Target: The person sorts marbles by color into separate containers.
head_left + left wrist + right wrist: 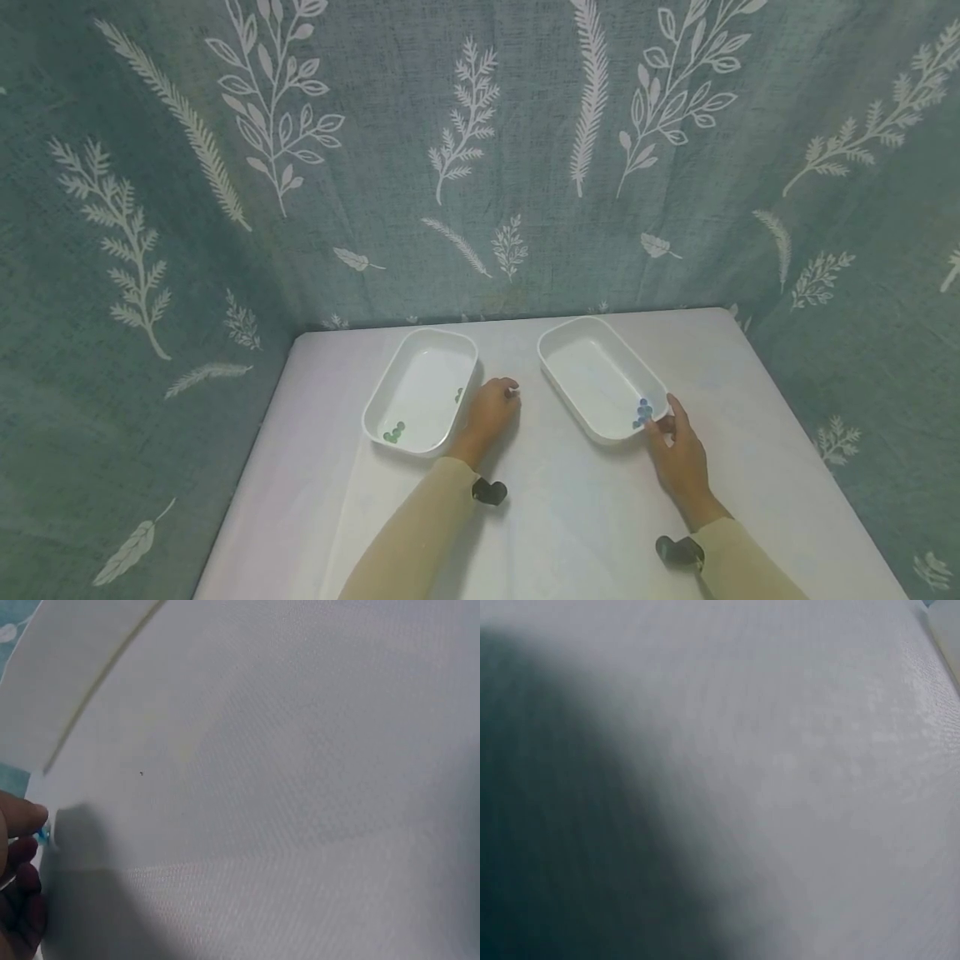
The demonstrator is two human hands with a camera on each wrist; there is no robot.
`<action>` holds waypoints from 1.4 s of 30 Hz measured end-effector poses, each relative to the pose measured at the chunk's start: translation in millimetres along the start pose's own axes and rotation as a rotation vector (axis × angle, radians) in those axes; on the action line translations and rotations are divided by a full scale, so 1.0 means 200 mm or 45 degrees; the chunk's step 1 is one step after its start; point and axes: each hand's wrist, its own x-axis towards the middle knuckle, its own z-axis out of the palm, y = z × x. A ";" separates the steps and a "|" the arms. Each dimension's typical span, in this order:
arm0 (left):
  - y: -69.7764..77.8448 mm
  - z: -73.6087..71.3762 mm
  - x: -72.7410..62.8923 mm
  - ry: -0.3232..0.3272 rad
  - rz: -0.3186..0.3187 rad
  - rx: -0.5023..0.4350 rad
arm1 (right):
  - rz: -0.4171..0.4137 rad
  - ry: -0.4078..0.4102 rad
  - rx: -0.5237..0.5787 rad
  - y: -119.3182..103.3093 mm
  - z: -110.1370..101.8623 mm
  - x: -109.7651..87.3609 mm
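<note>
My left hand [491, 412] is above the table, just right of the left white tray [420, 333]. Between its thumb and fingertips it pinches a small glassy marble [44, 834] with blue in it. At the near right corner of the right white tray [562, 392], my right hand [681, 458] grips the rim with thumb and fingers. Blue marbles [643, 410] cluster inside that corner. Green marbles [394, 432] lie in the near left corner of the left tray, with more by its right wall, partly hidden. The right wrist view shows only tabletop and a dark blur.
Both trays stand on a white-covered table [555, 517], with a gap between them. A grey-green curtain [375, 208] with white leaf prints hangs behind the table and along both sides. Dark wrist-worn pieces [490, 492] stick out at the sleeves.
</note>
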 end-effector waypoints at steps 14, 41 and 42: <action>0.01 0.00 -0.01 0.000 -0.012 0.086 | -0.004 -0.001 -0.010 0.02 0.01 0.00; 0.06 0.02 0.00 -0.012 -0.012 -0.063 | -0.013 0.009 -0.008 0.02 0.00 0.01; 0.06 0.02 0.00 -0.008 0.005 -0.057 | -0.014 0.010 -0.004 0.02 0.00 0.01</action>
